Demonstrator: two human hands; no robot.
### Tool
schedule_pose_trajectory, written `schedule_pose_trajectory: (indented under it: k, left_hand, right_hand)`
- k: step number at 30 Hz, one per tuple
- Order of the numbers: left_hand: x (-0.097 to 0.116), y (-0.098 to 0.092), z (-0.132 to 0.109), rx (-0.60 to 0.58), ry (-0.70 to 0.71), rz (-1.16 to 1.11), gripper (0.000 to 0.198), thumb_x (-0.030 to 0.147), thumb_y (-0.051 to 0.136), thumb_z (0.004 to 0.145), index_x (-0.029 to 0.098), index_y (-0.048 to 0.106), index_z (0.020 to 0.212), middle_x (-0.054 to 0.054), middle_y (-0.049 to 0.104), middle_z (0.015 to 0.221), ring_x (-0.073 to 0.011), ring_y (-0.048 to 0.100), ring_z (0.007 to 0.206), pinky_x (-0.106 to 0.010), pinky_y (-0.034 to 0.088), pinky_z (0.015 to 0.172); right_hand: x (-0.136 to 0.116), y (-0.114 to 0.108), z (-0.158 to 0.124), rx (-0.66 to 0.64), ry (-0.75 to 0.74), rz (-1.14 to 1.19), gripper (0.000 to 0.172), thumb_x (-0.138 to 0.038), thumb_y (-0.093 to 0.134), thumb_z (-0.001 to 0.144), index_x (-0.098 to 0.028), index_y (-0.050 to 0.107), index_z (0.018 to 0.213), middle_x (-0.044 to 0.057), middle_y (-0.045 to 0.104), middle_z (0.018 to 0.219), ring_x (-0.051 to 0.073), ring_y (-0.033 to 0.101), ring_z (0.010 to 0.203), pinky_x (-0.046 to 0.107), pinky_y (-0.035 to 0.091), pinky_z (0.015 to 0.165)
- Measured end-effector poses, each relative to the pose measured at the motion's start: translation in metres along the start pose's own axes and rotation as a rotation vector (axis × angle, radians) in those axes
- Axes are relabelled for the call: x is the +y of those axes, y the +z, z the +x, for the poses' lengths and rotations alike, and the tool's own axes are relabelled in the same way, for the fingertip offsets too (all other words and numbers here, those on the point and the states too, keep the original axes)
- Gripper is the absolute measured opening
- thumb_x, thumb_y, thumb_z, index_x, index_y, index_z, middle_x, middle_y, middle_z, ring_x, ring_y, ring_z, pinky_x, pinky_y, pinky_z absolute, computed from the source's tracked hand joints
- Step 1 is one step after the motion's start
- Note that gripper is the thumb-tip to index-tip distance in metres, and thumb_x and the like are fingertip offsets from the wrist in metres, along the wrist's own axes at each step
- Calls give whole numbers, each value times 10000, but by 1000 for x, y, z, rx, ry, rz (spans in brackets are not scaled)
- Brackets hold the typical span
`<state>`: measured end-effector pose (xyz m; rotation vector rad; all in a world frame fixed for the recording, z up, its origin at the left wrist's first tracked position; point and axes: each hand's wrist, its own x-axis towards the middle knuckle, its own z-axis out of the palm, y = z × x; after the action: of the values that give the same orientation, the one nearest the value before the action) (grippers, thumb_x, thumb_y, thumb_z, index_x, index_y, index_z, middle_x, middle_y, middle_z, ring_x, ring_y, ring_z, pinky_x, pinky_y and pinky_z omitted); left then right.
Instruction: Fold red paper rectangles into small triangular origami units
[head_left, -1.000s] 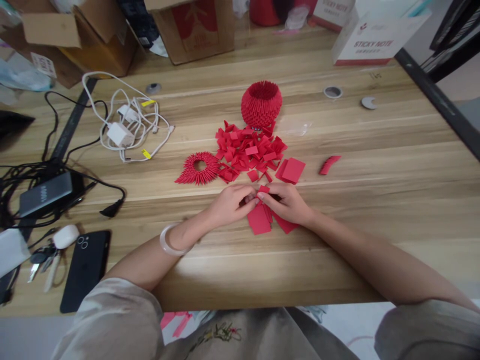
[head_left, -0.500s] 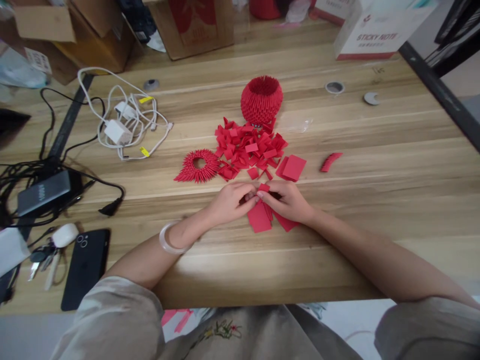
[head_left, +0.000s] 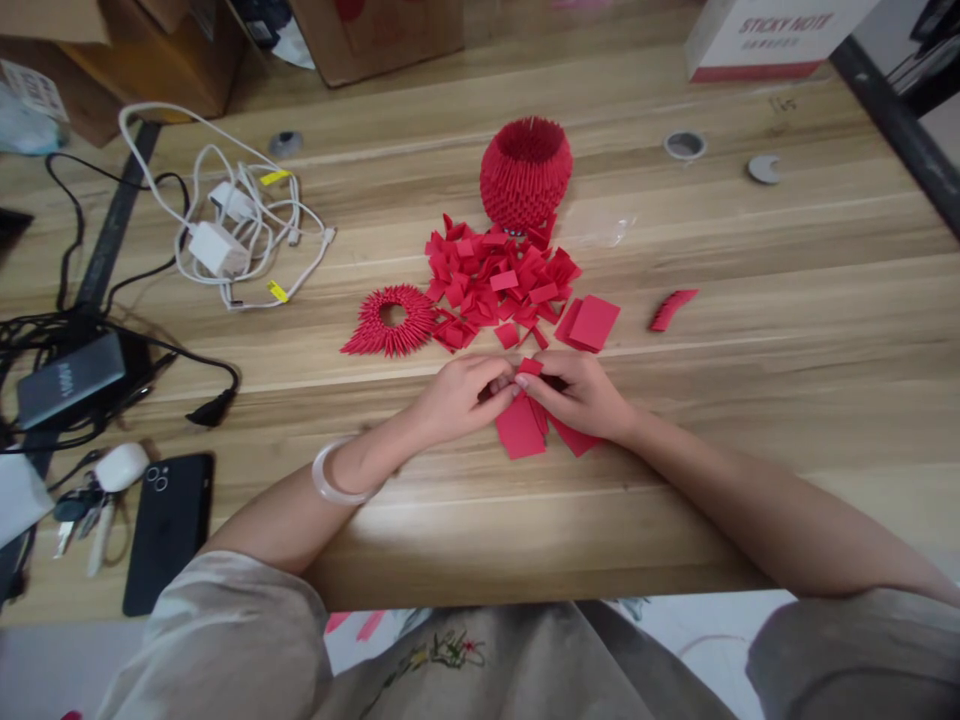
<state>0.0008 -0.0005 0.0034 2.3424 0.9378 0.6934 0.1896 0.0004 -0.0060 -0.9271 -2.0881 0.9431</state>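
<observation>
A small rectangular red paper piece (head_left: 531, 366) sits between the fingertips of both hands, above the near part of the wooden tabletop (head_left: 750, 420). The left hand (head_left: 469, 398) and right hand (head_left: 587, 395) are curled nearly closed, thumbs and fingers pinching the piece. Flat red paper sheets (head_left: 521, 430) lie just below the hands. Beyond them is a loose heap of small folded red paper pieces (head_left: 487, 285), between a spiky red paper ring (head_left: 414, 325) and a stack of red paper squares (head_left: 596, 322). A round red folded-paper vase (head_left: 526, 185) stands upright behind the heap; a short curved red paper strip (head_left: 671, 310) lies well apart to the right.
</observation>
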Motion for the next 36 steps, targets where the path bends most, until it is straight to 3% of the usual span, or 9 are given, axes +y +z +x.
schedule_pose_trajectory:
  k: [36]
  left_hand:
    - [-1,1,0,-17,-17,-2,168,210,481,860,152,483,702,0,515,638,-103,474,601,-215,378,580]
  right_hand:
    - [-1,-1,1,-9,-14,15,330,-258,475,886,-171,403,575,-29,363,535,83,340,509,245,283,495]
